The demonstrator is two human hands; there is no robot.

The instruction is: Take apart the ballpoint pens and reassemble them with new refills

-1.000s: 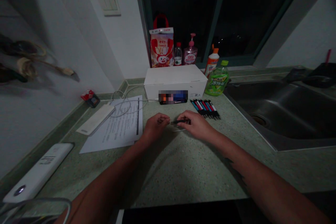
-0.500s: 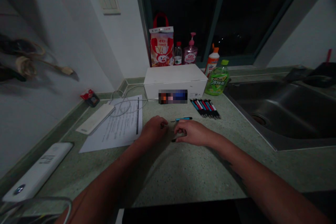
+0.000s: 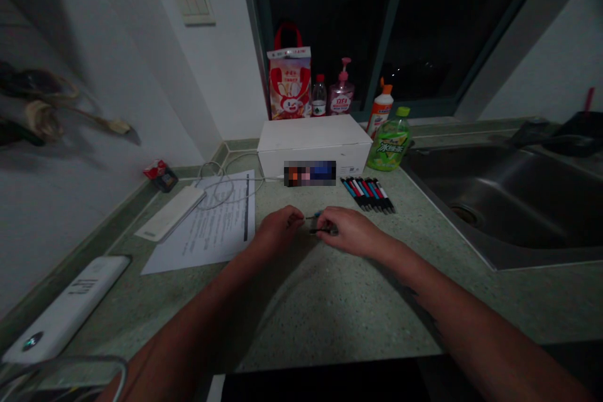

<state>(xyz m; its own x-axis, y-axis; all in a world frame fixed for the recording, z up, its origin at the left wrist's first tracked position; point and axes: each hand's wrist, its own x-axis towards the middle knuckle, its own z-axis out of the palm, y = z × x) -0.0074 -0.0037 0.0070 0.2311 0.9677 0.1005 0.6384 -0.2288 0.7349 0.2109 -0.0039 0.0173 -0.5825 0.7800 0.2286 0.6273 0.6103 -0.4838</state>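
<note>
My left hand and my right hand meet over the middle of the green speckled counter. The right hand's fingers are pinched round a dark pen part with a bit of blue showing. The left hand is curled, its fingertips closed at the thin tip end of the same piece; what it grips is too small to name. A row of several pens with red, blue and white barrels lies just beyond the right hand.
A white box stands behind the hands, with a red bag, bottles and a green detergent bottle near it. Paper sheets, a white cable and power banks lie left. A steel sink fills the right.
The right hand, which had dropped to the counter leaving a blue pen lying beyond it, has come back up to meet the left hand. That pen no longer lies there.
</note>
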